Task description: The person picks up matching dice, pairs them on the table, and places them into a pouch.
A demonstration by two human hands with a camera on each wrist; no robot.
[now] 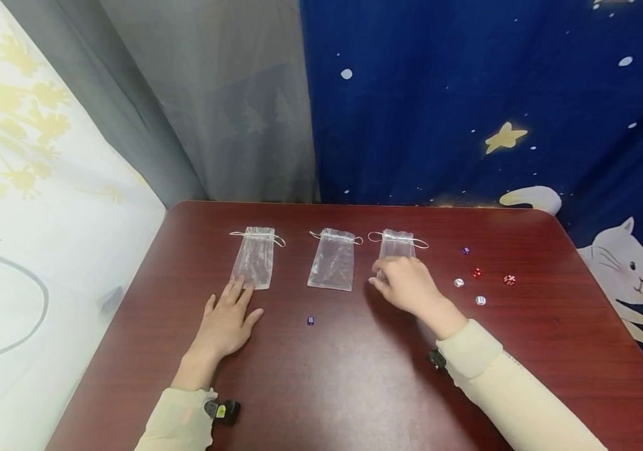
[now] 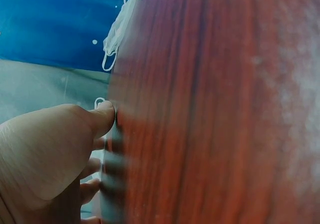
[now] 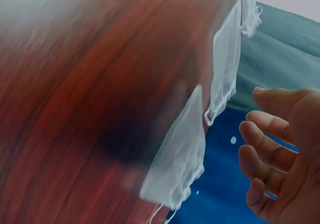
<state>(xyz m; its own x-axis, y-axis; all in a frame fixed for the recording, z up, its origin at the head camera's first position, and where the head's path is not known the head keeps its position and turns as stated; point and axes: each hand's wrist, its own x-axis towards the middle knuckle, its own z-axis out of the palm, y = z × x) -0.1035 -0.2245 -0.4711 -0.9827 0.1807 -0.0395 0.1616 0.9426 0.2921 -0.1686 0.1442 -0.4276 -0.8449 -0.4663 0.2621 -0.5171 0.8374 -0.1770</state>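
On the worktop, left of the middle bag, the left hand lies palm down, fingers straight and spread, tips on the near end of the left bag. Right of the middle bag, the right hand hangs over the right bag, fingers loosely bent, gripping nothing. A blue die sits in front of the middle bag; five dice lie farther to its right.

The left fingers spread forward, palm down — the right fingers hang loosely curled.

bags: 3 | blue dice: 2 | red dice: 2 | pale dice: 2
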